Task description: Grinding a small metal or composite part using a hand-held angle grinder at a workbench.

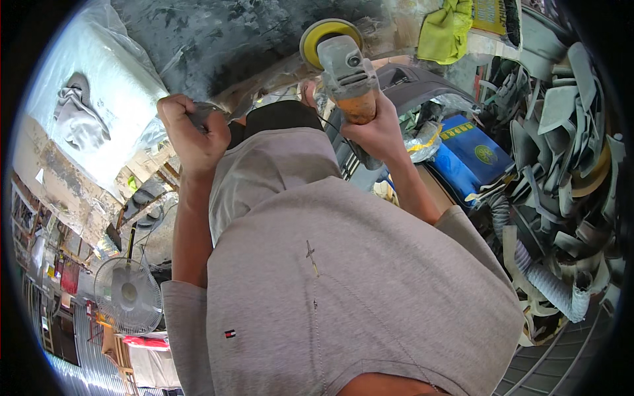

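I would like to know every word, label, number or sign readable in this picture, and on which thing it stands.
I describe printed text without copying it.
Blue package: yellow characters and a round emblem.
Yellow item, upper right: dark lettering, partly cut off.
Shirt: small dark, white and red emblem, no letters legible.
Power tool in right hand: no readable text.

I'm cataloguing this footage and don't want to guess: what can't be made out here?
All in the head view:
- Gray item: mostly covered by the left hand; its kind can't be told.
- Power tool: the right hand hides part of its grip.
- Yellow disc: partly behind the tool's head.
- Dark mottled surface: cut off by the upper edge.
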`<action>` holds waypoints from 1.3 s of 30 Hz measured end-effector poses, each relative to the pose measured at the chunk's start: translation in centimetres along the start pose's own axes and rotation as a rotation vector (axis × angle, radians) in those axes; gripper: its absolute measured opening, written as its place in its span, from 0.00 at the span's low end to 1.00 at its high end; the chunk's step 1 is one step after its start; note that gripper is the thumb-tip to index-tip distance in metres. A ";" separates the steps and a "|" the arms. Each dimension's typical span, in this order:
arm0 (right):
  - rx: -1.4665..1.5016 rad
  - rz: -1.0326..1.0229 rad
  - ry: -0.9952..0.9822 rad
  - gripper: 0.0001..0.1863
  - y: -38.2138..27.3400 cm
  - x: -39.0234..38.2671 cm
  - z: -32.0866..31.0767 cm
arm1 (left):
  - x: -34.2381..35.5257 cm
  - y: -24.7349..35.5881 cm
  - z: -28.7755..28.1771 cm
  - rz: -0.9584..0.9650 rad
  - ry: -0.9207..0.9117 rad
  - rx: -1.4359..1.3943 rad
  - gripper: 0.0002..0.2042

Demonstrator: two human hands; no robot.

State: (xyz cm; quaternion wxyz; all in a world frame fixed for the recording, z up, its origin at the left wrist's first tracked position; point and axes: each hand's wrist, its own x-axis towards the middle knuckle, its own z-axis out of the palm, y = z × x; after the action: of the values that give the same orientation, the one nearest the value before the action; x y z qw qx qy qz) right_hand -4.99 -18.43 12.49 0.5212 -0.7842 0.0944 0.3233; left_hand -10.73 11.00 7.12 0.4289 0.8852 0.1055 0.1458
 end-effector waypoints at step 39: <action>-0.154 -0.051 0.000 0.29 -1.1 1.2 0.0 | -1.4 1.1 0.2 0.262 -0.048 0.061 0.20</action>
State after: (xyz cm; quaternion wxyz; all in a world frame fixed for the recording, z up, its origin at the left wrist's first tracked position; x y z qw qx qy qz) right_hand -3.57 -17.73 12.62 0.4675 -0.8240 0.0492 0.3163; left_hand -11.86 9.72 7.63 0.3813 0.9073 -0.0168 0.1762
